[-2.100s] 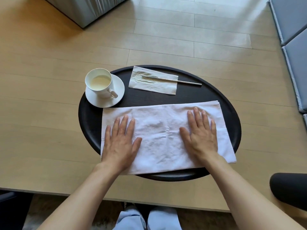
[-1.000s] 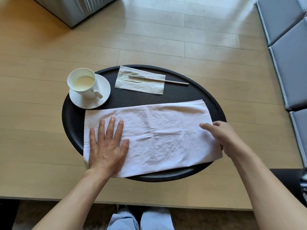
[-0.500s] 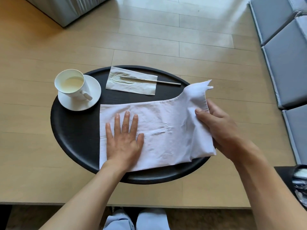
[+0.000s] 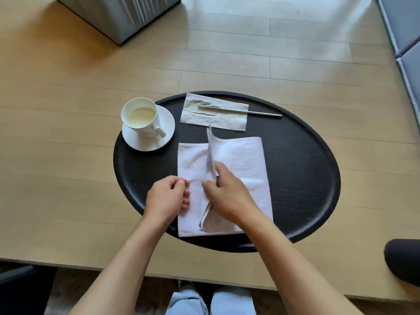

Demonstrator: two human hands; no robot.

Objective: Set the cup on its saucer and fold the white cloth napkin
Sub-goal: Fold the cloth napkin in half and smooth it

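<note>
My right hand (image 4: 227,196) pinches the napkin (image 4: 241,160) flap's edge, which runs near-to-far just right of my loosely curled left hand (image 4: 167,198).

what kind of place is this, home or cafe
Probably a living room or lounge, though I can't be sure: a low round black tray table on wood flooring, grey seat cushions alongside, and a cup on its saucer.

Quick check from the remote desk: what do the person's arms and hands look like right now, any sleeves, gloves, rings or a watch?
Both forearms are bare up to the frame's edge: no sleeves show. The left hand and right hand wear no gloves, and no rings, watch or bracelet show on either. Light blue trousers show at the bottom edge.
</note>
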